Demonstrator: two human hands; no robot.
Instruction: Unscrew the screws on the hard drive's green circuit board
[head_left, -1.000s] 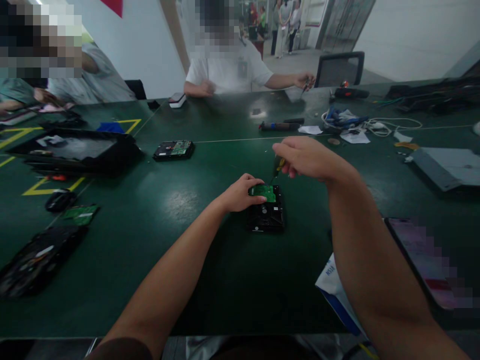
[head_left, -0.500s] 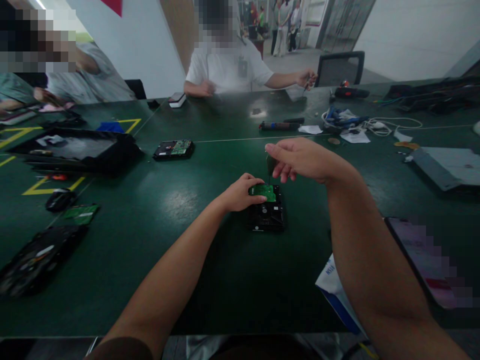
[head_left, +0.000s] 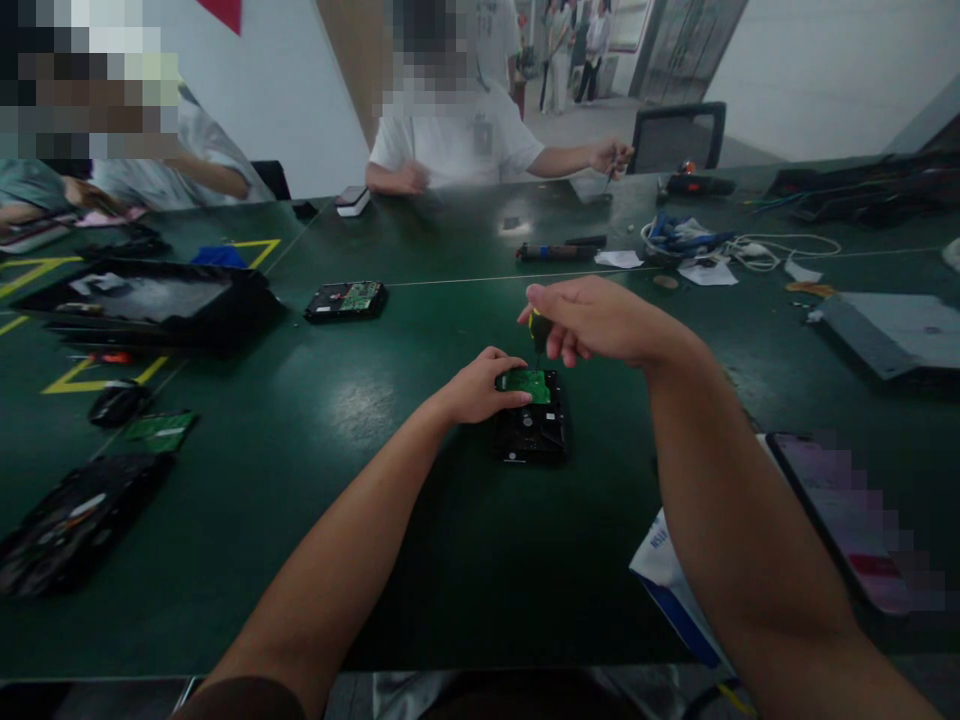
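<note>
A black hard drive (head_left: 531,435) lies on the green table in front of me, its green circuit board (head_left: 534,384) facing up at the far end. My left hand (head_left: 487,388) grips the drive's left side, thumb across the board and fingers along the far edge. Above the drive, my right hand (head_left: 581,322) is closed around the handle of a screwdriver (head_left: 538,330), dark with yellow. Its thin shaft points down at the board's far edge; whether the tip sits in a screw is too small to tell.
Another hard drive (head_left: 345,300) lies farther back. At left are a black tray (head_left: 150,300), a loose circuit board (head_left: 161,430) and an opened drive (head_left: 75,520). A phone (head_left: 840,520) and white-blue packet (head_left: 667,580) lie by my right forearm. A person (head_left: 457,140) sits opposite.
My right fingers have shifted around the screwdriver handle, and its yellow part now shows. My left hand and the hard drive have stayed in place.
</note>
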